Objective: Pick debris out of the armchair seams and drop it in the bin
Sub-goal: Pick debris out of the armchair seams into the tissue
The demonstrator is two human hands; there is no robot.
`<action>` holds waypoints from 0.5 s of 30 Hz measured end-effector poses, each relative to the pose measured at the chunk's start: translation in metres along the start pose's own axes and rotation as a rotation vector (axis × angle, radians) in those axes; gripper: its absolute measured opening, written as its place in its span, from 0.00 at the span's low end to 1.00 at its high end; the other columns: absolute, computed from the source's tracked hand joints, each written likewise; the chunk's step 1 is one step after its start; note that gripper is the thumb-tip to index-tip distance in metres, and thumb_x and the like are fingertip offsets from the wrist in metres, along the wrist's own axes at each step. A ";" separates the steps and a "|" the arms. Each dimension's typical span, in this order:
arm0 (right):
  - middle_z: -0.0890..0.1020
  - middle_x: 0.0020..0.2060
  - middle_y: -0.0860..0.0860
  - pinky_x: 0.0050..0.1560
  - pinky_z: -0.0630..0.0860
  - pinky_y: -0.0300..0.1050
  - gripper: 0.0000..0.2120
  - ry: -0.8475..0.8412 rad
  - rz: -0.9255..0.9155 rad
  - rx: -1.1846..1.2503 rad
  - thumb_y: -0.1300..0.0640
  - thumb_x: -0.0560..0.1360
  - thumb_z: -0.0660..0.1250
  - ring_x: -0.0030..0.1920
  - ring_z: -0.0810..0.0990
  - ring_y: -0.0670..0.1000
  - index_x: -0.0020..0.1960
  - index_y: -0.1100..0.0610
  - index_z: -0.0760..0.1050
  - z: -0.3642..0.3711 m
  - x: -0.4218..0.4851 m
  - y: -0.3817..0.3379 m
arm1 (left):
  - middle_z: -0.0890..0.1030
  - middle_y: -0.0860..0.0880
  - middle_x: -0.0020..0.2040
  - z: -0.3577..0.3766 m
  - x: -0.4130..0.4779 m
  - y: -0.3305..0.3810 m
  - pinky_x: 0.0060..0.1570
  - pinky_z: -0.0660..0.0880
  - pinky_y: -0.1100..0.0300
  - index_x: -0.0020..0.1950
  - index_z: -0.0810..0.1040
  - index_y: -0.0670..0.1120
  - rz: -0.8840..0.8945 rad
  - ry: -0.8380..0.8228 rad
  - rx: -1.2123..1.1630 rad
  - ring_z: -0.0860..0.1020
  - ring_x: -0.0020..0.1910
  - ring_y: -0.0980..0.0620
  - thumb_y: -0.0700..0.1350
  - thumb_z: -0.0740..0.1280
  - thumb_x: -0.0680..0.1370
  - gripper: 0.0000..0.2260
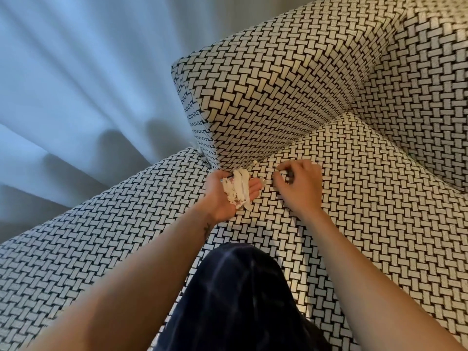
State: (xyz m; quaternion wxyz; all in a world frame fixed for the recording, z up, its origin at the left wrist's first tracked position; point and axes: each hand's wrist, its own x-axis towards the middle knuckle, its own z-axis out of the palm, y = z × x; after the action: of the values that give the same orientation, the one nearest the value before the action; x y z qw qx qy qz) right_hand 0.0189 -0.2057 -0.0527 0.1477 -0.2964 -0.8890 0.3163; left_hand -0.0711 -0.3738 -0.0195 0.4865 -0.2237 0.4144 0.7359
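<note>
The armchair point(354, 198) is covered in a black-and-white woven pattern. My left hand point(222, 193) lies palm up on the seat near the seam below the back cushion, cupping a pile of white paper scraps point(239, 190). My right hand point(298, 183) is just to the right, fingers curled down on the seat fabric by the seam, pinching at something small that I cannot make out. One white scrap point(255, 162) sits in the seam, and another point(264, 181) lies on the seat between my hands. No bin is in view.
A patterned back cushion point(273, 84) leans above the seam. The armrest point(88, 244) runs along the left. Pale curtains point(76, 84) hang behind the chair. My knee in dark fabric point(240, 295) rests on the seat front.
</note>
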 end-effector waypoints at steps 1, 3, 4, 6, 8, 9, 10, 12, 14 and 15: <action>0.73 0.53 0.45 0.60 0.64 0.47 0.14 -0.007 -0.017 -0.047 0.41 0.77 0.65 0.61 0.67 0.50 0.58 0.46 0.78 0.006 0.003 -0.009 | 0.81 0.32 0.60 0.000 0.001 0.000 0.53 0.80 0.48 0.72 0.69 0.34 0.002 0.005 0.003 0.82 0.58 0.37 0.53 0.50 0.82 0.28; 0.71 0.55 0.47 0.62 0.61 0.49 0.20 -0.057 -0.060 -0.121 0.37 0.78 0.62 0.63 0.66 0.52 0.63 0.46 0.77 0.019 0.012 -0.028 | 0.82 0.32 0.59 0.000 0.000 0.000 0.53 0.80 0.48 0.70 0.72 0.34 0.011 0.034 0.016 0.82 0.57 0.38 0.53 0.50 0.82 0.28; 0.71 0.56 0.48 0.63 0.62 0.51 0.21 -0.081 -0.077 -0.174 0.36 0.78 0.61 0.63 0.66 0.53 0.64 0.48 0.78 0.024 0.016 -0.035 | 0.82 0.33 0.58 0.002 0.000 0.000 0.54 0.79 0.47 0.69 0.74 0.34 0.015 0.047 0.017 0.81 0.57 0.38 0.52 0.50 0.82 0.27; 0.71 0.59 0.51 0.64 0.62 0.54 0.24 -0.124 -0.061 -0.287 0.36 0.79 0.59 0.64 0.65 0.56 0.62 0.52 0.79 0.029 0.026 -0.046 | 0.83 0.33 0.55 0.006 0.000 0.000 0.56 0.78 0.46 0.63 0.77 0.34 0.012 0.067 0.003 0.81 0.56 0.38 0.51 0.51 0.82 0.26; 0.71 0.63 0.55 0.65 0.63 0.55 0.25 -0.204 -0.021 -0.379 0.36 0.78 0.59 0.67 0.64 0.58 0.61 0.53 0.80 0.030 0.035 -0.053 | 0.85 0.34 0.50 0.005 0.001 0.000 0.56 0.78 0.45 0.57 0.80 0.34 0.005 0.072 -0.025 0.82 0.54 0.38 0.51 0.52 0.82 0.24; 0.70 0.65 0.56 0.66 0.62 0.56 0.26 -0.251 -0.002 -0.422 0.35 0.77 0.59 0.68 0.63 0.59 0.61 0.53 0.80 0.029 0.039 -0.057 | 0.85 0.34 0.49 0.004 0.002 0.000 0.56 0.78 0.45 0.57 0.80 0.35 0.002 0.073 -0.028 0.82 0.53 0.38 0.51 0.52 0.82 0.24; 0.69 0.67 0.57 0.67 0.62 0.57 0.27 -0.300 0.023 -0.456 0.34 0.76 0.59 0.70 0.62 0.60 0.60 0.53 0.80 0.028 0.042 -0.060 | 0.85 0.34 0.49 0.003 0.003 0.000 0.55 0.78 0.45 0.58 0.79 0.35 0.002 0.072 -0.024 0.82 0.54 0.38 0.51 0.52 0.82 0.24; 0.67 0.70 0.57 0.70 0.59 0.59 0.27 -0.357 0.075 -0.472 0.33 0.75 0.60 0.72 0.59 0.61 0.58 0.53 0.81 0.027 0.046 -0.066 | 0.85 0.34 0.50 0.001 0.004 0.000 0.57 0.78 0.45 0.60 0.78 0.35 0.001 0.057 -0.006 0.81 0.56 0.37 0.52 0.50 0.82 0.25; 0.65 0.72 0.57 0.72 0.58 0.60 0.27 -0.383 0.116 -0.474 0.33 0.75 0.61 0.74 0.58 0.62 0.58 0.53 0.81 0.027 0.048 -0.069 | 0.85 0.34 0.49 0.001 0.004 -0.001 0.60 0.76 0.44 0.60 0.78 0.34 -0.005 0.059 -0.017 0.81 0.56 0.37 0.52 0.50 0.83 0.26; 0.65 0.71 0.56 0.72 0.58 0.60 0.26 -0.392 0.129 -0.472 0.33 0.75 0.61 0.73 0.58 0.62 0.58 0.52 0.82 0.027 0.050 -0.070 | 0.85 0.34 0.49 0.001 0.004 0.000 0.61 0.76 0.44 0.59 0.78 0.34 -0.002 0.064 -0.025 0.82 0.56 0.37 0.52 0.50 0.83 0.26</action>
State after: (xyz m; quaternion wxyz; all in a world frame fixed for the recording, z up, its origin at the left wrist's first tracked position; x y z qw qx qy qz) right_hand -0.0630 -0.2311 -0.0242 -0.1198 -0.3115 -0.9288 0.1611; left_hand -0.0726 -0.3708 -0.0222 0.4710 -0.2537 0.4204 0.7328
